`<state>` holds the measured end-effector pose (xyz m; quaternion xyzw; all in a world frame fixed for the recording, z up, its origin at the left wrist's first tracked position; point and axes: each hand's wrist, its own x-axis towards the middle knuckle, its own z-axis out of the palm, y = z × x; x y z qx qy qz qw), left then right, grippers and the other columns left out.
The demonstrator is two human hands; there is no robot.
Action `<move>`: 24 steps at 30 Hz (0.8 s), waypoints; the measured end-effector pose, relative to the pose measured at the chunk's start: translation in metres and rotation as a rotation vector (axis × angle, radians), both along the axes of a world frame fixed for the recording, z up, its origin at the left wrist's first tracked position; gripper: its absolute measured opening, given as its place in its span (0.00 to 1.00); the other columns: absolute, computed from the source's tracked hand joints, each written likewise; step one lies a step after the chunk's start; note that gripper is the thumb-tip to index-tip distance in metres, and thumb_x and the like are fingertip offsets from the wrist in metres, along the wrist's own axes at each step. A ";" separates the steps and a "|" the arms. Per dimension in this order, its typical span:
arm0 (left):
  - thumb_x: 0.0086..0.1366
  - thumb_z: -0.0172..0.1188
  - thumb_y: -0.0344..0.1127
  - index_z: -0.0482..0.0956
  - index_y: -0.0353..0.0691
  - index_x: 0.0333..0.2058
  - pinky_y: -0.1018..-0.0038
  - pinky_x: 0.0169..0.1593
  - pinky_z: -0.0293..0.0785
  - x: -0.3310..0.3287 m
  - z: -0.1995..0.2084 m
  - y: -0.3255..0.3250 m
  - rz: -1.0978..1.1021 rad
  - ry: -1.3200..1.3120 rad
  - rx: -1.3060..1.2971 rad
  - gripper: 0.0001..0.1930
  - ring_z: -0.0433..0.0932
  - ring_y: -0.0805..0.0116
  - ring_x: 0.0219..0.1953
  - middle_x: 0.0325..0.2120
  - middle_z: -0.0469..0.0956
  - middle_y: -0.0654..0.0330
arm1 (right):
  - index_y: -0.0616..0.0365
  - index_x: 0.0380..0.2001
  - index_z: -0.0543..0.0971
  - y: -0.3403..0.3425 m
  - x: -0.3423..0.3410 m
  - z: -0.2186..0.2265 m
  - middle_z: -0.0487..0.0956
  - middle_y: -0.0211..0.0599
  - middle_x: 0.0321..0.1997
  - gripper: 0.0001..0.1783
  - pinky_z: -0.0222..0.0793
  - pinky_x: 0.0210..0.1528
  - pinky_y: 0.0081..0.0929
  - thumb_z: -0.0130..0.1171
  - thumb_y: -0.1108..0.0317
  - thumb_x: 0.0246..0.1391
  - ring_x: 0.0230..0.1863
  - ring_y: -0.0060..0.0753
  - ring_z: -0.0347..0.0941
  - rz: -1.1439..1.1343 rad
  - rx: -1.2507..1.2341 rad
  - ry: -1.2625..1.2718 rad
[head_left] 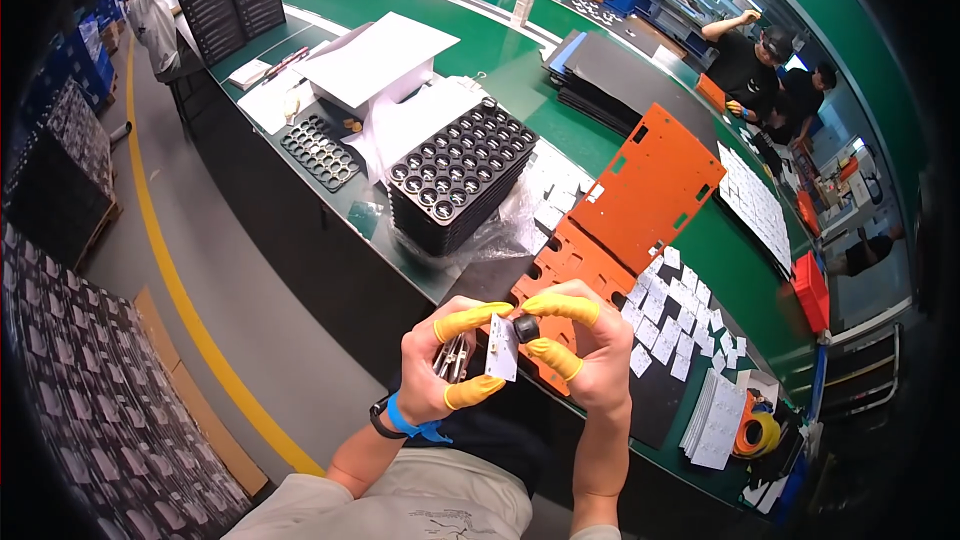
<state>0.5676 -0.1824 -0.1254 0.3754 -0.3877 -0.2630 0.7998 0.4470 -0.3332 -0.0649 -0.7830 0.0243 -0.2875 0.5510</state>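
My left hand (424,368), with yellow finger cots on thumb and finger, grips a small white flat plate (503,350) by its edges, tilted nearly upright. A shiny metal object (453,359) shows in the same palm; its kind is unclear. In my right hand (600,348), also wearing yellow finger cots, a small round black part (526,328) is pinched between thumb and finger, close beside the plate. Whether the part touches the plate I cannot tell. Below and behind my hands lies an orange panel (583,265), partly covered by them.
A stack of black trays (450,225) with round pockets stands beyond my hands. Another orange panel (655,190) leans up behind. Many white cards (665,325) lie to the right, near stacked sheets (713,420) and a yellow tape roll (765,433). Co-workers sit across the green table (500,75).
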 end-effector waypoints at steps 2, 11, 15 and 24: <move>0.50 0.78 0.32 0.79 0.29 0.54 0.80 0.43 0.71 -0.005 0.002 -0.002 0.061 -0.037 -0.060 0.31 0.77 0.73 0.42 0.47 0.77 0.57 | 0.62 0.44 0.83 0.001 -0.003 0.004 0.82 0.39 0.44 0.20 0.65 0.65 0.41 0.74 0.76 0.44 0.49 0.37 0.78 -0.009 0.021 0.023; 0.48 0.79 0.31 0.81 0.32 0.52 0.71 0.48 0.78 -0.007 0.008 0.007 0.264 -0.382 0.056 0.31 0.83 0.64 0.43 0.44 0.80 0.53 | 0.60 0.46 0.82 0.005 -0.014 0.021 0.81 0.38 0.43 0.21 0.66 0.64 0.43 0.74 0.74 0.45 0.48 0.45 0.77 -0.012 -0.202 0.112; 0.48 0.79 0.31 0.81 0.32 0.53 0.70 0.47 0.80 -0.010 0.009 0.006 0.332 -0.474 0.095 0.31 0.84 0.62 0.42 0.43 0.80 0.54 | 0.61 0.45 0.81 0.008 -0.016 0.020 0.80 0.38 0.44 0.21 0.69 0.59 0.42 0.74 0.75 0.45 0.49 0.48 0.75 -0.049 -0.277 0.103; 0.54 0.76 0.33 0.77 0.29 0.55 0.80 0.44 0.71 -0.010 -0.004 0.004 0.009 -0.105 0.107 0.31 0.77 0.75 0.40 0.39 0.78 0.61 | 0.62 0.44 0.81 0.008 -0.017 0.020 0.79 0.39 0.43 0.21 0.71 0.55 0.42 0.75 0.77 0.43 0.46 0.48 0.75 -0.060 -0.420 0.070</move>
